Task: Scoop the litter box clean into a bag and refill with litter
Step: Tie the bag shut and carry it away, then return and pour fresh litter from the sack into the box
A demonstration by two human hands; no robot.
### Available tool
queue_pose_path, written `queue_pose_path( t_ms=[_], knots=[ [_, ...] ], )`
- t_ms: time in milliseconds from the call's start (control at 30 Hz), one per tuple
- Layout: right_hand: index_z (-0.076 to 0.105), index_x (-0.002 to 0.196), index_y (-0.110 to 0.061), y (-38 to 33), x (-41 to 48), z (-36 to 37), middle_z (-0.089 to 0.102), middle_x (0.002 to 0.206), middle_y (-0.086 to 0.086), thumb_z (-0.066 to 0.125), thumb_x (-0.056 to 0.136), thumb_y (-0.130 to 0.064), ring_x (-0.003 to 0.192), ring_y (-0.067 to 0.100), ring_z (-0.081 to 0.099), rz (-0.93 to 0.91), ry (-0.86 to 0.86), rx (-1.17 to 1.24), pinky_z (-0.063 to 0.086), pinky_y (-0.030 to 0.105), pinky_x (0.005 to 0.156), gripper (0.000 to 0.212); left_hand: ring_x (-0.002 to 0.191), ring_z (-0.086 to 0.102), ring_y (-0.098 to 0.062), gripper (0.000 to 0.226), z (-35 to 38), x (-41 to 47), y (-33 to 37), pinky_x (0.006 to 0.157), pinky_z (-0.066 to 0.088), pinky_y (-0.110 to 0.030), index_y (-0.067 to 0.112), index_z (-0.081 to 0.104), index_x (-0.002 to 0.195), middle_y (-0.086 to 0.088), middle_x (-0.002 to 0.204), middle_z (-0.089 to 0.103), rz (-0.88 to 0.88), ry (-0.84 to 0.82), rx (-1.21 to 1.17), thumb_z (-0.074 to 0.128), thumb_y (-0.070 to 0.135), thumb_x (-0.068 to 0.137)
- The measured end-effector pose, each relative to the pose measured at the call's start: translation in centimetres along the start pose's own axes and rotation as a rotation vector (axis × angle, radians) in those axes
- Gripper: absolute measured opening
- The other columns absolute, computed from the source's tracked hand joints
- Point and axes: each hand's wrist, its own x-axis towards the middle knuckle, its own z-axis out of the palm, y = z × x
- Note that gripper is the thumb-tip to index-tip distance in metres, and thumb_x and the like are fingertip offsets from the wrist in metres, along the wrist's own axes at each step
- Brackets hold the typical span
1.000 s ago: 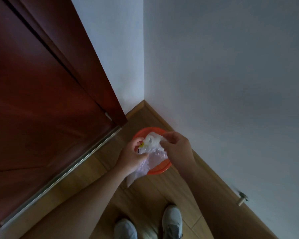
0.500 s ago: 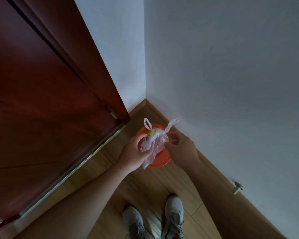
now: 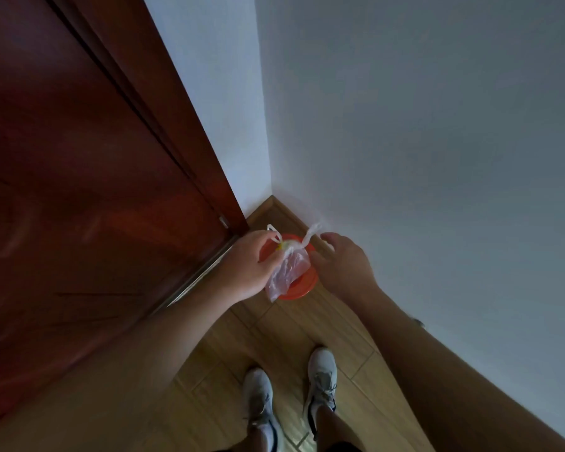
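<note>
A small clear plastic bag (image 3: 287, 272), knotted at the top with two loose handle ends sticking up, hangs above a round orange bin (image 3: 304, 288) standing on the floor in the room's corner. My left hand (image 3: 250, 267) grips the bag near its knot. Just right of the bag, my right hand (image 3: 343, 269) is off it, with its fingers spread and nothing in them. What is inside the bag is too blurred to make out. No litter box or scoop is in view.
A dark red wooden door (image 3: 79, 190) with a metal threshold strip fills the left. White walls (image 3: 421, 141) meet in the corner behind the bin. My two white sneakers (image 3: 291, 396) stand on the wood floor. A small doorstop (image 3: 418, 322) sticks out by the right baseboard.
Both hands were on the bag, tying its top. The knot now stands with its ends up, my right hand has let go and drawn slightly right, and my left hand alone holds the bag.
</note>
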Motion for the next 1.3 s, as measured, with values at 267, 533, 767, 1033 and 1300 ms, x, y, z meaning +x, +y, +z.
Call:
queue_pose_path(
  t_ms=[267,533,767,1033,1300],
  knots=[
    [0.055,0.134,-0.015,-2.1,-7.7,-5.5,0.057,0.137,0.003,0.055,0.097,-0.038,0.121,0.02,0.056,-0.008,0.078,-0.104,0.036,0.021,0.087,0.043,0.14,0.04,-0.016,0.054,-5.2,-5.1,6.5,0.113,0.039,-0.043,0.021,0.041,0.146,0.001,0.151,0.044,0.131,-0.074,0.205,0.038,0.05,0.1],
    [0.04,0.146,-0.016,-2.1,-17.6,-9.8,0.043,0.151,0.005,0.04,0.099,-0.046,0.138,0.025,0.039,0.039,0.205,-0.185,0.035,0.044,0.113,0.056,0.132,0.047,-0.021,0.046,-8.6,-11.7,14.5,0.111,0.038,-0.043,0.018,0.049,0.139,0.0,0.142,0.053,0.366,-0.077,0.449,0.037,0.042,0.102],
    [0.041,0.144,-0.015,-0.1,-27.0,-13.3,0.043,0.149,0.005,0.032,0.101,-0.045,0.139,0.026,0.034,0.116,0.326,-0.256,0.031,0.043,0.111,0.053,0.109,0.055,-0.028,0.037,-8.7,-16.2,20.0,0.094,0.046,-0.049,0.015,0.054,0.112,-0.001,0.11,0.057,0.459,-0.128,0.617,0.03,0.04,0.1],
    [0.043,0.141,-0.015,3.8,-38.0,-16.5,0.047,0.145,0.004,0.029,0.101,-0.044,0.137,0.026,0.036,0.243,0.47,-0.248,0.031,0.043,0.109,0.051,0.13,0.046,-0.027,0.047,-6.6,-22.3,27.4,0.105,0.039,-0.05,0.016,0.052,0.13,-0.006,0.137,0.055,0.653,-0.095,0.736,0.026,0.043,0.102],
    [0.042,0.142,-0.014,11.9,-50.4,-19.0,0.047,0.145,0.004,0.028,0.102,-0.044,0.136,0.025,0.038,0.357,0.6,-0.26,0.033,0.042,0.108,0.052,0.141,0.036,-0.026,0.056,0.8,-30.7,36.1,0.113,0.031,-0.05,0.019,0.04,0.147,-0.006,0.152,0.043,0.84,-0.138,0.843,0.025,0.048,0.102]
  ],
)
